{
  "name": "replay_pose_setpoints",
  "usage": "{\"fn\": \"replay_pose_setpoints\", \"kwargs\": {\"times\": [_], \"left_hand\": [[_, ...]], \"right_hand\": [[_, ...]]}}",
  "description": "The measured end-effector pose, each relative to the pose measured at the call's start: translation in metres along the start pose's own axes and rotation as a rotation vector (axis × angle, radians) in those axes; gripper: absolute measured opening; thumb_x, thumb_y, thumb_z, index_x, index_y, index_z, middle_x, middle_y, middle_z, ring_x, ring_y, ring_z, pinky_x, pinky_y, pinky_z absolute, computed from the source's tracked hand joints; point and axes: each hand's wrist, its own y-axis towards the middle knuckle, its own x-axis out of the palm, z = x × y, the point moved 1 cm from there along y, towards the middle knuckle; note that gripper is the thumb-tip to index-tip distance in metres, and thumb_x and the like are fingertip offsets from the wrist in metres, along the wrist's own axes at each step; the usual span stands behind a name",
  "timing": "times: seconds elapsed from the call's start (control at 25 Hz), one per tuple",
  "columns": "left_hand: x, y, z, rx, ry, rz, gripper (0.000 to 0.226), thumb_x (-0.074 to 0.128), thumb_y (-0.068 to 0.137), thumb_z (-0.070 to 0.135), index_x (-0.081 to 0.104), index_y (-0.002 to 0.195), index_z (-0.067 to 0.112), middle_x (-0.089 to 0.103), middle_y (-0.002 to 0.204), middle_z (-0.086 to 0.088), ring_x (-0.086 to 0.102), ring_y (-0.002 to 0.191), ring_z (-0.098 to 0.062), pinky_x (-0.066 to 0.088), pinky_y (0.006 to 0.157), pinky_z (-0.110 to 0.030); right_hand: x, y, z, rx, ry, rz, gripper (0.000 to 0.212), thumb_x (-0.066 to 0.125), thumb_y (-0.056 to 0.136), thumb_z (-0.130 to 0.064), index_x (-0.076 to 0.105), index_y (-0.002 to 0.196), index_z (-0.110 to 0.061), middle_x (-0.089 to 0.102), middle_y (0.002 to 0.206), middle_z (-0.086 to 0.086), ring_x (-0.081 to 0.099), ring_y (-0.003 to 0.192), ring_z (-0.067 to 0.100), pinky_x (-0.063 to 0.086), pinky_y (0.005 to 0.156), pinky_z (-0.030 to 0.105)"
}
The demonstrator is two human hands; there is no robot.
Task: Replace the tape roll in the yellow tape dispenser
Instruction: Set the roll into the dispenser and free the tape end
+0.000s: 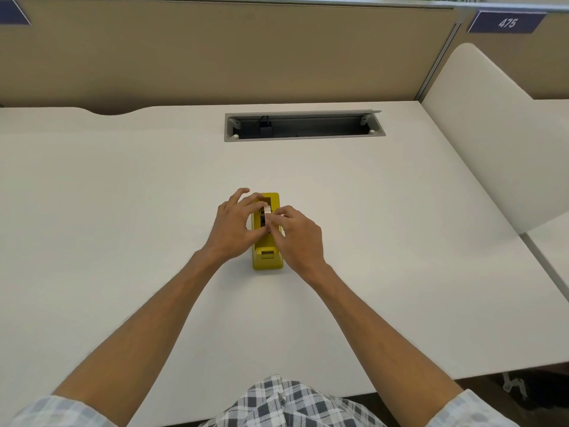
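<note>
So I'm working with the yellow tape dispenser (267, 255), which is sitting mid-counter (123, 211) with its cutter end facing me. My left hand (235, 224) and right hand (297, 234) are both pinching the tape roll (266, 214) by its flat sides, right in the slot. The roll's probably light and stiff but slick on the faces, while the base looks weighted, so I'm guessing it won't slide much.
</note>
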Motion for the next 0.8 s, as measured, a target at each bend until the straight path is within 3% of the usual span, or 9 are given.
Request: {"fn": "replay_pose_setpoints", "kwargs": {"times": [0.36,0.8], "left_hand": [[0.0,0.001,0.0,-0.002,0.043,-0.02,0.041,0.063,0.087,0.04,0.062,0.124,0.02,0.05,0.142,0.007,0.027,0.141,-0.017,0.028,0.108,-0.046],[0.001,-0.002,0.003,0.005,0.023,-0.003,0.04,0.064,0.088,0.04,0.061,0.124,0.023,0.051,0.141,0.008,0.027,0.141,-0.017,0.027,0.107,-0.045]], "right_hand": [[-0.002,-0.005,0.002,-0.086,-0.079,0.03,0.017,0.06,0.094,-0.021,0.072,0.104,-0.014,0.071,0.098,0.003,0.066,0.078,0.024,0.053,0.055,0.037],[-0.004,0.015,0.001,0.007,-0.066,-0.004,0.02,0.054,0.097,-0.024,0.073,0.099,-0.016,0.068,0.104,-0.001,0.064,0.084,0.022,0.052,0.062,0.037]]}}
